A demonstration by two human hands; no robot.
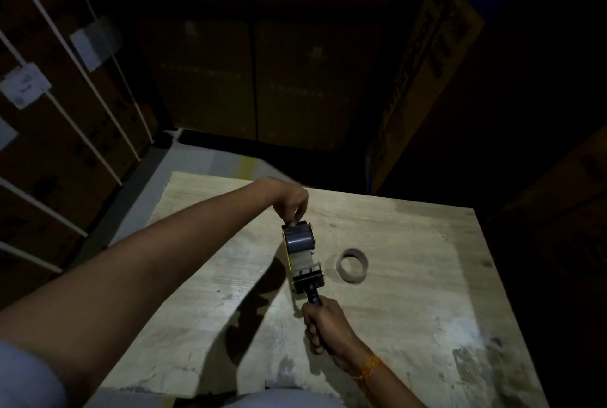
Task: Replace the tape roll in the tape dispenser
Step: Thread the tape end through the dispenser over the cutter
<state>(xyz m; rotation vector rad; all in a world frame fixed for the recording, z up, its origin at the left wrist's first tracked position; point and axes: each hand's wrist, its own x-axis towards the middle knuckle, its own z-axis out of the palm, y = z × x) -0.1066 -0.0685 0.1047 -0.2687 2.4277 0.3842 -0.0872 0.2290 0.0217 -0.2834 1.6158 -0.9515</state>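
Observation:
A black and yellow tape dispenser [303, 264] is held just above a pale wooden table [410, 292], its handle pointing toward me. A grey tape roll [299, 239] sits in its far end. My right hand [325, 325] is wrapped around the black handle. My left hand [292, 202] reaches over from the left and pinches the far edge of the dispenser at the roll. A bare brown cardboard core [351, 264] stands on the table to the right of the dispenser, apart from both hands.
Stacked cardboard boxes [65, 105] with white straps and labels stand to the left, and more dark boxes [427, 62] rise behind and to the right of the table. The room is dim. A strip of grey floor [197, 158] shows beyond the table.

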